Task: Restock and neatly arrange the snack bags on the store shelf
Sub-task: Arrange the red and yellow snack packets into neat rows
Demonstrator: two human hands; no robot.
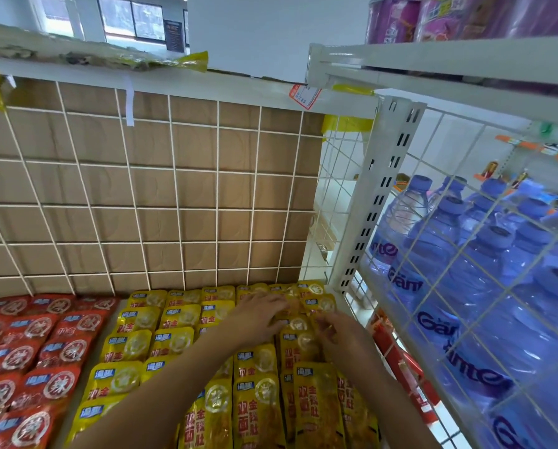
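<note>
At the far left I saw the red bags (28, 345) lying in overlapping rows on the shelf (115, 315), apart from my work by a narrow bare strip. Next came the yellow bags (174, 345), laid flat in columns running back to the wire grid (141, 189) with cardboard behind it. The left columns looked tidy enough; the ones nearer the middle and right sat more crowded, some standing on edge at the front.

My left hand (260, 314) lay palm down near the back of the yellow block, its fingers (279, 303) spread and pressing on the bags there rather than closed round any one. Just right of it my right hand (342, 332) hovered over the last column, its fingers (328, 325) curled and pinching at the top edge of a yellow bag; I could not tell whether they truly held it or only nudged it.

Right of that stood the white upright (378, 196) and the mesh side panel, with water bottles (465, 254) beyond.

I judged the step in hand to be straightening the back right corner, with stocking mostly done. The next move, as I read it, called for sliding that bag square with its column while the left hand kept the neighbours flat.
</note>
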